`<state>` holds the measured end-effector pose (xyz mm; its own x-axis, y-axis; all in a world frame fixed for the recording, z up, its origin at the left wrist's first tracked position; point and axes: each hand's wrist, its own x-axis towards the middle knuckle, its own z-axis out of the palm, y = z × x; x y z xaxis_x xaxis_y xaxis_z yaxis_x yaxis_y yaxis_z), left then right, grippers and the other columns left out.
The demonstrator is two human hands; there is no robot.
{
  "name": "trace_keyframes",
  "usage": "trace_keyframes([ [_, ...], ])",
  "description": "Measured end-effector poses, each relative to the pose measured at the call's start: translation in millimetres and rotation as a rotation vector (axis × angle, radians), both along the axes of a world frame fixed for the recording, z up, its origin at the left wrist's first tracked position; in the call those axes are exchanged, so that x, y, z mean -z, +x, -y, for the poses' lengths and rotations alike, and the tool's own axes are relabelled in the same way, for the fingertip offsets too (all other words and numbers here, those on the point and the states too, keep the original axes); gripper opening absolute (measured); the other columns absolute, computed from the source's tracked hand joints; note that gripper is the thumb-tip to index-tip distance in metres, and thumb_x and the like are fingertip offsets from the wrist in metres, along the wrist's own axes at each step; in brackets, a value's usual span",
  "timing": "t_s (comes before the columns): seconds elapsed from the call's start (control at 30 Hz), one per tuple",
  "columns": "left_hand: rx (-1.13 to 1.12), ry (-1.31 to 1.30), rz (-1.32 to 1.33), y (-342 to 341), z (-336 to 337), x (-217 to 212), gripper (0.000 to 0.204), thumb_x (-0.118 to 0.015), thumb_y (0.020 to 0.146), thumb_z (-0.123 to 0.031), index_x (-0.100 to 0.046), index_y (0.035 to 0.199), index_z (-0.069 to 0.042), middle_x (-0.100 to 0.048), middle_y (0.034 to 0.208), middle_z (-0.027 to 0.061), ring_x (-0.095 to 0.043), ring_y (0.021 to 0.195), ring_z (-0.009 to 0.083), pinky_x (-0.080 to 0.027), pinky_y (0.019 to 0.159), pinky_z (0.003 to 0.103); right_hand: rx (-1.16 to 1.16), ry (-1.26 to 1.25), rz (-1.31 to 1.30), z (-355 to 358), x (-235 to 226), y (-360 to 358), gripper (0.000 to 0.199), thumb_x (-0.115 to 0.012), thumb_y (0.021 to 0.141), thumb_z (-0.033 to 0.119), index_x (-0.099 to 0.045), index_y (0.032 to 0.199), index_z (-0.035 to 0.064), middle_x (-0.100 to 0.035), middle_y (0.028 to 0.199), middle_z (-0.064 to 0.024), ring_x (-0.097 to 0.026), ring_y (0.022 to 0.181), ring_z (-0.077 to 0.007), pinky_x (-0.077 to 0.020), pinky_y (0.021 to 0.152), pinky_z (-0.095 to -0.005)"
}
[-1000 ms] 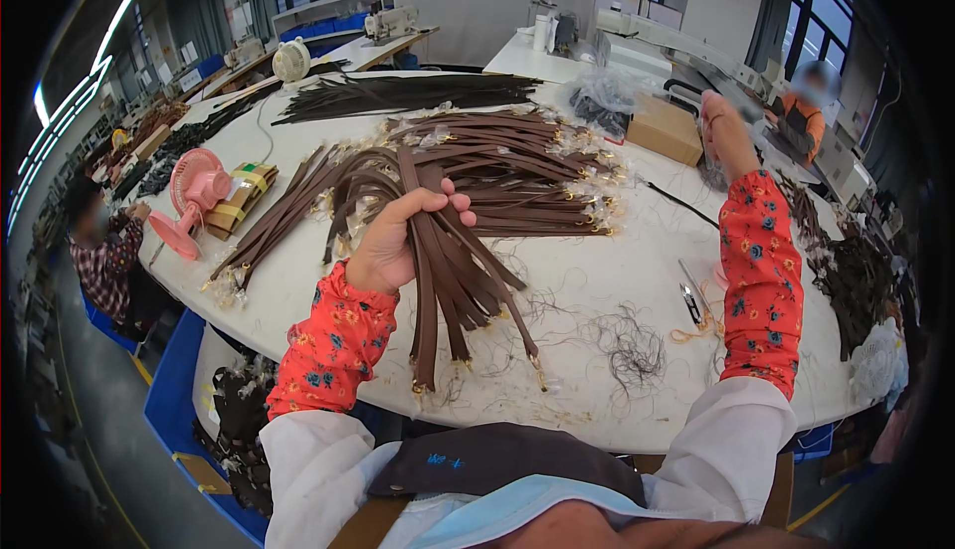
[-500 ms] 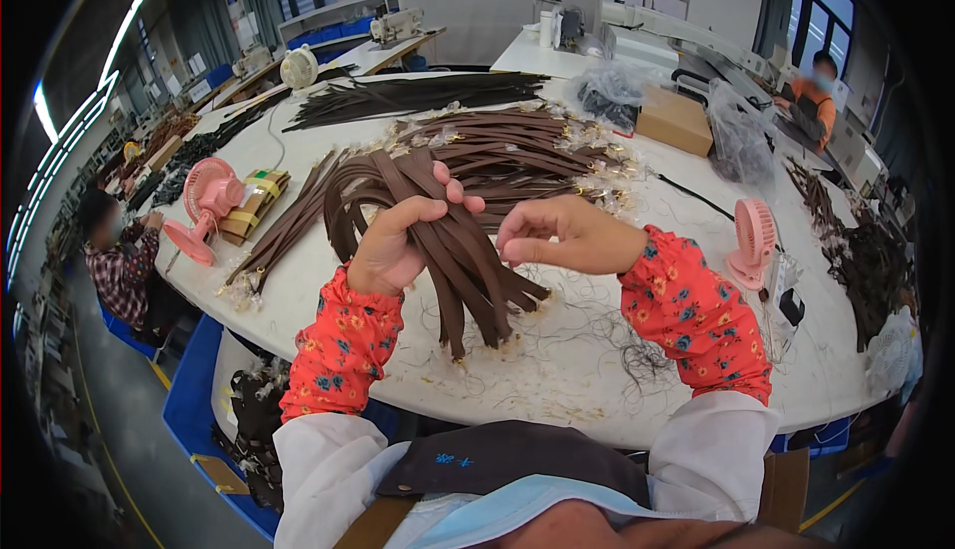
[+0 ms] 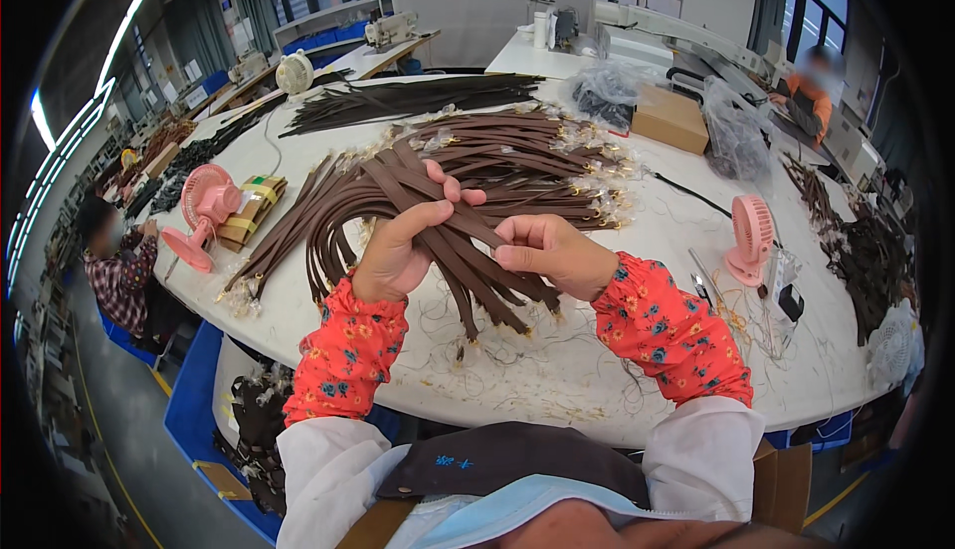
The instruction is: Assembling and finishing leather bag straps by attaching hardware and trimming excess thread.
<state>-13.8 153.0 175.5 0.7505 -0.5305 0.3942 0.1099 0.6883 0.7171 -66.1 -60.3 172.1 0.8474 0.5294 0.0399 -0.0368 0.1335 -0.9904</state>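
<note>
Dark brown strap bundle (image 3: 463,269), one, held over the white table (image 3: 279,318), at eleven o'clock from the chest. Long axis: half past ten to half past four, passing between both hands. Left hand (image 3: 400,251): nearer, thumb and fingers wrapped round the thick of the bundle, gripping firmly. Right hand (image 3: 557,253): thumb and forefinger close together at the bundle's edge, straps at nine o'clock from these fingertips; cannot tell if pinching a single strap or only touching. Appearance: flat, narrow, smooth, leather-like; upper part arched over toward eight o'clock, lower tails fanned unevenly, small gold-coloured bits at the tips. Around the bundle: brown strap pile (image 3: 517,166), one o'clock; black straps (image 3: 408,101), beyond, near twelve; snips (image 3: 701,288) and pink fan (image 3: 753,236), three o'clock; loose threads (image 3: 517,355), five o'clock
</note>
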Motion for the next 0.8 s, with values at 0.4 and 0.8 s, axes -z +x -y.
trace_keyframes([
  [0.4,-0.114,0.018,-0.013,-3,19,-2,0.027,-0.059,0.085,0.003,-0.051,0.108,-0.009,-0.058,0.1,0.0036,-0.059,0.108,0.025,-0.049,0.093,0.039,0.236,-0.18,0.23,-5,-2,-1,0.021,-0.071,0.086,0.017,-0.061,0.095,0.0017,-0.061,0.083,0.002,-0.052,0.074,-0.0029,-0.0423,0.064,-0.0196],
  [0.8,-0.147,0.013,-0.078,7,17,-5,0.024,-0.06,0.087,-0.002,-0.052,0.109,-0.009,-0.059,0.1,0.0019,-0.059,0.108,0.0241,-0.048,0.091,0.039,0.292,-0.03,0.232,35,-4,-10,0.019,-0.065,0.09,0.023,-0.063,0.093,0.004,-0.061,0.084,0.0007,-0.051,0.073,-0.0059,-0.0419,0.07,-0.023],
])
